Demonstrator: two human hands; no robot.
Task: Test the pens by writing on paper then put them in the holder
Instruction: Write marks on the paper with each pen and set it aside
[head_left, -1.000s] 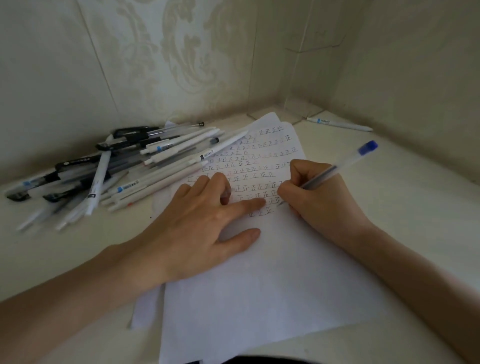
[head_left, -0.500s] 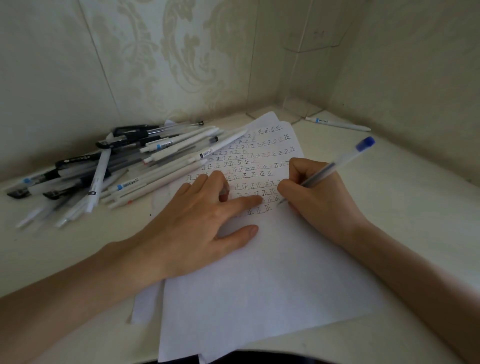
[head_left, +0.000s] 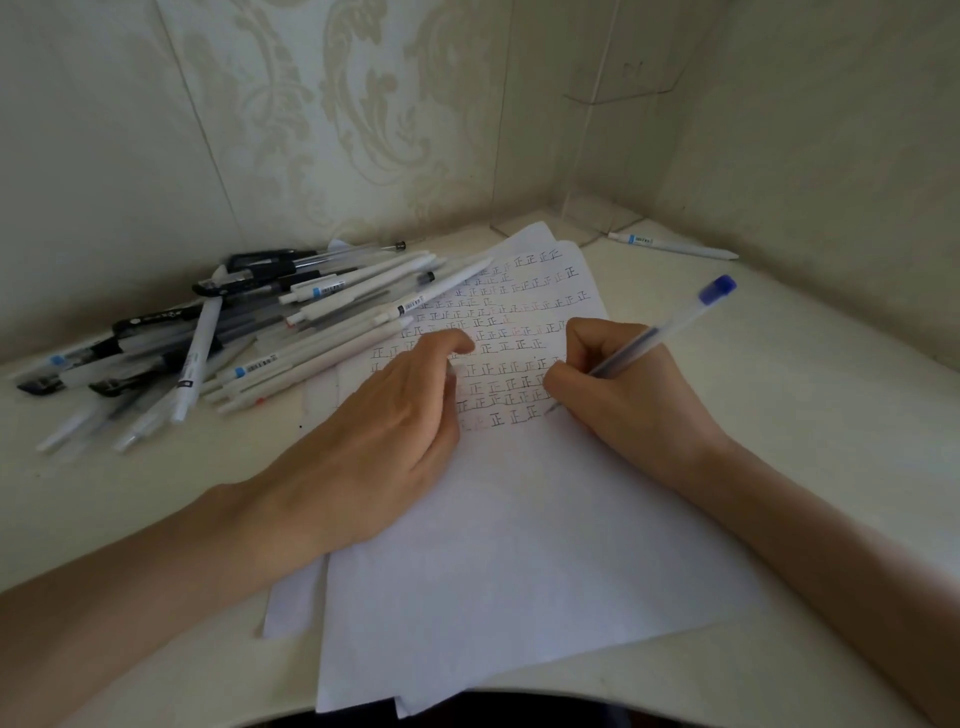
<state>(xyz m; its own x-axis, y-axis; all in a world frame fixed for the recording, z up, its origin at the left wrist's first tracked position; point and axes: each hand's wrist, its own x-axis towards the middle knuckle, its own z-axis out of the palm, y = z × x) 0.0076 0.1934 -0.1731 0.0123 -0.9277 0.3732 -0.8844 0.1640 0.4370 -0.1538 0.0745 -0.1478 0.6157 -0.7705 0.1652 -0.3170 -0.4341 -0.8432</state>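
My right hand grips a clear pen with a blue cap, its tip down on the white paper at the end of the lowest row of written marks. Several rows of the same mark fill the sheet's upper half. My left hand rests on the paper left of the writing, turned on its edge with fingers loosely curled, holding nothing. A pile of white and black pens lies to the left. The clear holder stands in the back corner.
One white pen lies alone near the holder's foot at the back right. Patterned walls close in the desk behind and on the right. More sheets lie under the top one and overhang the front edge of the desk.
My left hand has gone from flat with straight fingers pressing the paper to turned on its edge with fingers curled in. The right hand and pen have stayed at the last mark.
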